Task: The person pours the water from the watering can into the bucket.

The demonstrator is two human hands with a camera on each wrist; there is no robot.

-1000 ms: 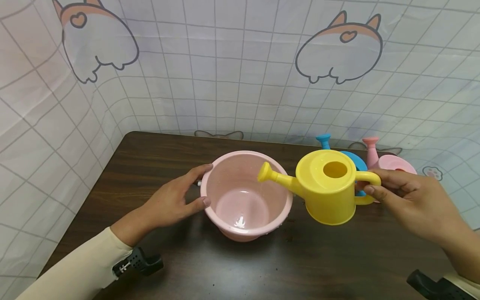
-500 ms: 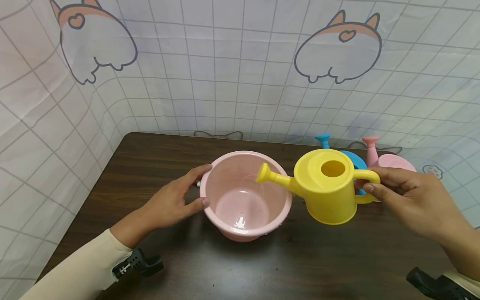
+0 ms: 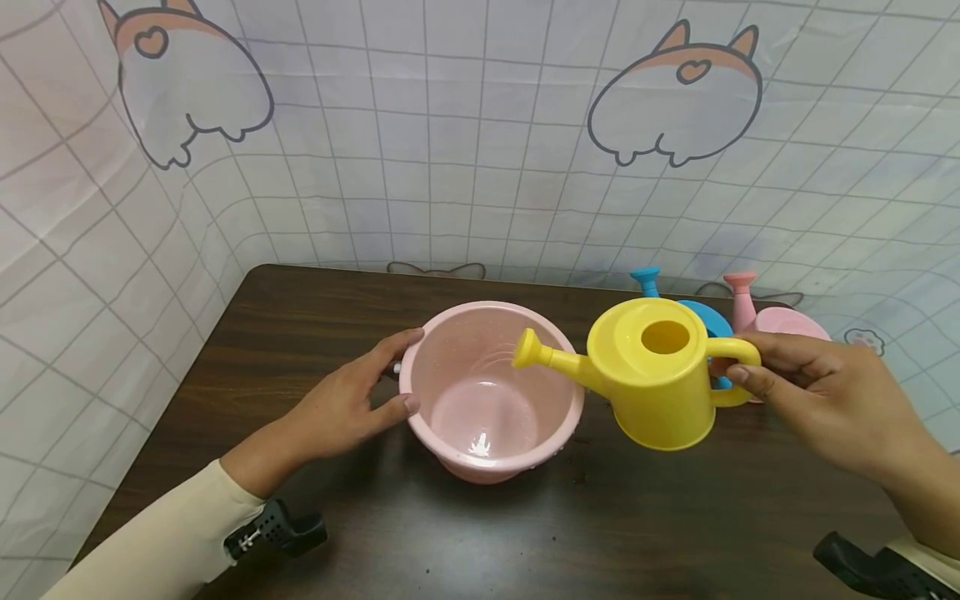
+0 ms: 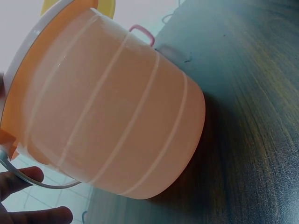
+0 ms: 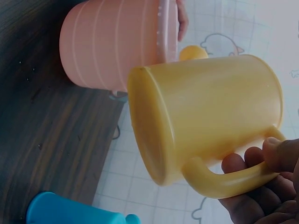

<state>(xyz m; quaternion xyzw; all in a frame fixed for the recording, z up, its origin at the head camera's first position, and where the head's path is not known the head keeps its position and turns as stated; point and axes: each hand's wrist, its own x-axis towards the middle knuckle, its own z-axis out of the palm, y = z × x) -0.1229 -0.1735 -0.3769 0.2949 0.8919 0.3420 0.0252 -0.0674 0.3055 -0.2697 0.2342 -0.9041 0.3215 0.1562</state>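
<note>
My right hand (image 3: 825, 392) grips the handle of a yellow plastic watering can (image 3: 663, 375), fingers wrapped round it in the right wrist view. The can (image 5: 210, 112) is held up, tilted slightly left, its spout reaching over the rim of a pink bucket (image 3: 487, 462). Thin curved streaks of water arc from the spout head into the bucket. On the left, my left hand (image 3: 330, 408) touches the bucket's rim with thumb and forefinger spread. In the left wrist view, two fingers (image 4: 39, 215) extend beside the bucket's wire handle (image 4: 51, 185).
Behind the yellow can, a blue watering can (image 3: 705, 317) and a pink watering can (image 3: 787, 323) stand at the table's back right, partly hidden. The dark wooden table (image 3: 487, 550) has small droplets on it. A white patterned curtain (image 3: 465, 167) hangs behind.
The yellow watering can has tipped slightly further toward the bucket, and the water streaks show more clearly. The left hand and bucket have stayed in place.
</note>
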